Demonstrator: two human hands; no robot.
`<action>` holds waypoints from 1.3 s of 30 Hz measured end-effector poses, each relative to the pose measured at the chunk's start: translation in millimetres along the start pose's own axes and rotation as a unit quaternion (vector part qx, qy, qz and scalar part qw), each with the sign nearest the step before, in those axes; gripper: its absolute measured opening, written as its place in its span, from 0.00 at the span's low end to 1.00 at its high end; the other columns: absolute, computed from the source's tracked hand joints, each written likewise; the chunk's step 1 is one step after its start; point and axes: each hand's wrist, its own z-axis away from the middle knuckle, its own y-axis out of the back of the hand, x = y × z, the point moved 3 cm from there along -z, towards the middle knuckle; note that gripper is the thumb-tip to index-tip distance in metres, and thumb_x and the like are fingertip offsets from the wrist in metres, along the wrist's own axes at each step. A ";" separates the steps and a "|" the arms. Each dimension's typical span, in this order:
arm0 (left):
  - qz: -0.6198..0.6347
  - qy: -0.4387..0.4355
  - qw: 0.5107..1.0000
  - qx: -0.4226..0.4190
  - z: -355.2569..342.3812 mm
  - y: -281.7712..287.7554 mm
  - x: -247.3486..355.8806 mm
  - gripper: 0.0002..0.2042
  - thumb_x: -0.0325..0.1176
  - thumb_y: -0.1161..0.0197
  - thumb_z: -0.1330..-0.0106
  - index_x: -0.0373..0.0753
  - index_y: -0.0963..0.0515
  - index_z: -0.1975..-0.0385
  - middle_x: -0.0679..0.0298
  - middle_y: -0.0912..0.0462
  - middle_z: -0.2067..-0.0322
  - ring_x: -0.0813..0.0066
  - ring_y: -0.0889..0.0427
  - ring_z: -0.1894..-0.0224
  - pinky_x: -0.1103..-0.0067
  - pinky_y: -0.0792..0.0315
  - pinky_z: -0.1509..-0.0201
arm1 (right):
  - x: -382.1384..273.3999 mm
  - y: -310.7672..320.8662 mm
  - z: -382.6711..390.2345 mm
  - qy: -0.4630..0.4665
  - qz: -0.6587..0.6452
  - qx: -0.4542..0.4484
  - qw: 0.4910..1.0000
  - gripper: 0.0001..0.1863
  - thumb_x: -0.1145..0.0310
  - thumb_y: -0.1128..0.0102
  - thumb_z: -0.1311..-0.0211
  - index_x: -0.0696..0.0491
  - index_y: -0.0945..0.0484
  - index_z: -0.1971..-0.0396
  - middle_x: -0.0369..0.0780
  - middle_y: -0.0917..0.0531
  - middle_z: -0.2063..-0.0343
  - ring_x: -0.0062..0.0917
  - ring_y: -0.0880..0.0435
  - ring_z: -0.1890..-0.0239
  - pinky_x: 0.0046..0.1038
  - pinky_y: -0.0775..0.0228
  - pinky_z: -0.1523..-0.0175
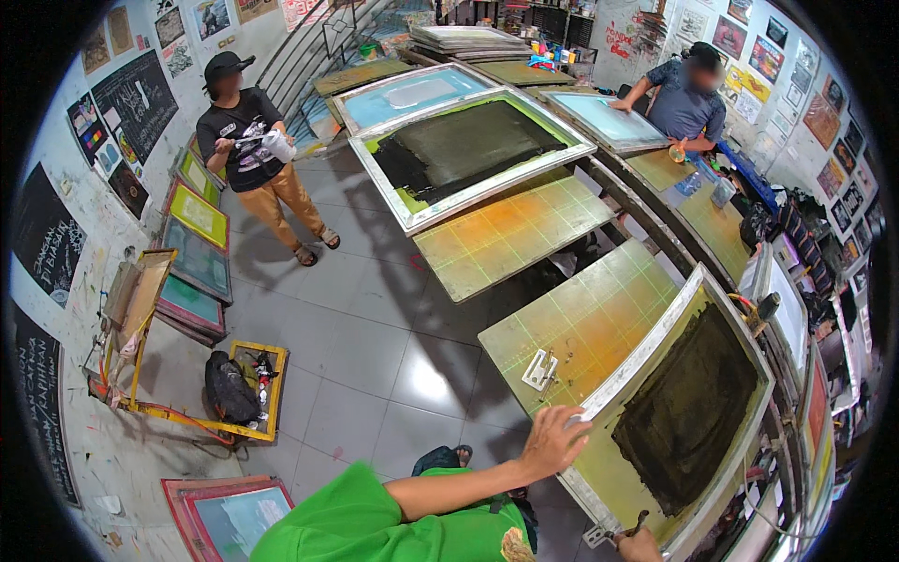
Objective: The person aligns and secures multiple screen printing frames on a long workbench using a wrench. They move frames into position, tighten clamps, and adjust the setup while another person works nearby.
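My left hand point(556, 444) is closed over the near edge of a screen-printing frame point(684, 302), its fingers curled at the pale rim. The frame stands tilted up, with a dark black rectangle point(688, 412) on its yellowish mesh. At the lower edge, my right hand point(641, 545) is partly cut off, its fingers around a dark screw handle point(642, 518) beside a metal clamp point(596, 536) at the frame's corner. Left of the frame lies a green-orange gridded printing board point(585, 318), with a small slotted metal plate point(539, 371) on it.
A second black-coated screen point(384, 178) rests above another gridded board point(515, 229). One person point(248, 140) stands at left holding a white container point(278, 144); another point(688, 103) leans at a far-right screen point(604, 117). A yellow metal stand point(201, 410) is on the tiled floor.
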 end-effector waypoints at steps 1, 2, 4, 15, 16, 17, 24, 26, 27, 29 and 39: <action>-0.020 0.022 1.000 -0.005 -0.4 5.5 -5.3 0.18 0.40 0.31 0.32 0.42 0.18 0.45 0.56 0.24 0.40 0.55 0.29 0.36 0.58 0.38 0.33 | 1.0 -1.0 -0.7 0.005 0.002 0.001 1.000 0.24 0.52 0.40 0.29 0.59 0.15 0.48 0.55 0.11 0.55 0.47 0.12 0.50 0.43 0.24 0.45; -0.039 0.044 0.998 -0.007 0.1 9.2 -10.5 0.20 0.41 0.31 0.31 0.42 0.19 0.42 0.55 0.25 0.40 0.55 0.29 0.36 0.58 0.38 0.33 | 2.0 -1.1 -0.3 0.010 0.006 0.002 1.000 0.25 0.52 0.40 0.30 0.59 0.15 0.48 0.56 0.11 0.55 0.48 0.12 0.49 0.43 0.24 0.45; -0.056 0.079 0.995 -0.022 9.7 6.0 -24.7 0.25 0.44 0.31 0.32 0.40 0.22 0.38 0.53 0.25 0.41 0.54 0.30 0.37 0.59 0.37 0.33 | 1.1 -1.1 -0.4 0.010 0.019 0.001 1.000 0.25 0.51 0.40 0.30 0.59 0.15 0.49 0.57 0.12 0.55 0.50 0.13 0.48 0.44 0.24 0.45; 0.025 0.075 0.994 -0.072 7.7 -15.8 -43.4 0.30 0.43 0.27 0.36 0.32 0.24 0.37 0.53 0.25 0.52 0.53 0.26 0.46 0.63 0.30 0.39 | -21.6 4.9 11.9 0.019 0.057 0.028 0.998 0.26 0.50 0.43 0.31 0.62 0.15 0.56 0.60 0.12 0.61 0.54 0.13 0.51 0.49 0.23 0.48; 0.029 0.069 0.995 -0.072 7.2 -18.2 -45.5 0.30 0.44 0.27 0.36 0.33 0.24 0.37 0.53 0.25 0.53 0.53 0.25 0.46 0.64 0.30 0.40 | -18.6 2.8 9.4 0.015 0.056 0.026 0.998 0.25 0.51 0.43 0.31 0.62 0.15 0.56 0.60 0.12 0.61 0.54 0.12 0.52 0.49 0.23 0.48; 0.033 0.060 0.995 -0.071 3.0 -19.8 -46.2 0.31 0.46 0.27 0.36 0.33 0.23 0.37 0.53 0.24 0.53 0.53 0.25 0.47 0.64 0.29 0.40 | -13.9 0.9 6.2 0.012 0.054 0.026 0.998 0.25 0.52 0.42 0.31 0.62 0.15 0.57 0.60 0.12 0.61 0.53 0.12 0.52 0.48 0.23 0.48; -0.014 0.019 0.997 -0.074 -19.2 -20.8 -30.2 0.31 0.51 0.30 0.33 0.36 0.24 0.36 0.53 0.24 0.46 0.53 0.26 0.42 0.61 0.33 0.37 | 27.4 -25.3 -20.7 0.087 -0.005 0.028 0.996 0.19 0.58 0.38 0.30 0.61 0.14 0.57 0.58 0.12 0.62 0.49 0.11 0.58 0.46 0.22 0.52; -0.036 -0.021 0.998 -0.047 -23.5 -17.9 -1.1 0.33 0.53 0.31 0.32 0.38 0.25 0.34 0.53 0.25 0.41 0.53 0.28 0.39 0.59 0.34 0.36 | 28.4 -28.2 -19.8 0.059 0.001 0.028 0.998 0.20 0.56 0.37 0.30 0.60 0.14 0.55 0.57 0.11 0.61 0.49 0.11 0.57 0.46 0.22 0.52; -0.017 -0.041 0.998 -0.052 -22.5 -23.3 12.5 0.33 0.53 0.31 0.32 0.39 0.26 0.33 0.52 0.26 0.39 0.53 0.29 0.38 0.58 0.35 0.35 | 31.4 -33.1 -15.5 0.042 0.004 0.023 0.999 0.20 0.55 0.37 0.30 0.60 0.14 0.55 0.57 0.11 0.61 0.49 0.10 0.57 0.46 0.22 0.52; 0.033 -0.079 0.994 -0.074 -17.3 -41.8 40.1 0.34 0.53 0.32 0.31 0.40 0.29 0.31 0.52 0.28 0.36 0.52 0.30 0.35 0.56 0.37 0.33 | 39.7 -38.4 -24.2 0.021 0.003 0.035 0.999 0.23 0.52 0.34 0.31 0.59 0.14 0.53 0.57 0.11 0.59 0.47 0.10 0.53 0.46 0.22 0.51; -0.084 -0.093 0.979 -0.161 -11.5 -96.2 36.1 0.29 0.50 0.33 0.30 0.44 0.25 0.32 0.54 0.29 0.36 0.51 0.31 0.34 0.50 0.41 0.29 | -10.3 -8.3 3.7 -0.018 -0.008 0.052 0.998 0.20 0.59 0.40 0.30 0.64 0.16 0.58 0.60 0.13 0.62 0.55 0.13 0.54 0.51 0.21 0.47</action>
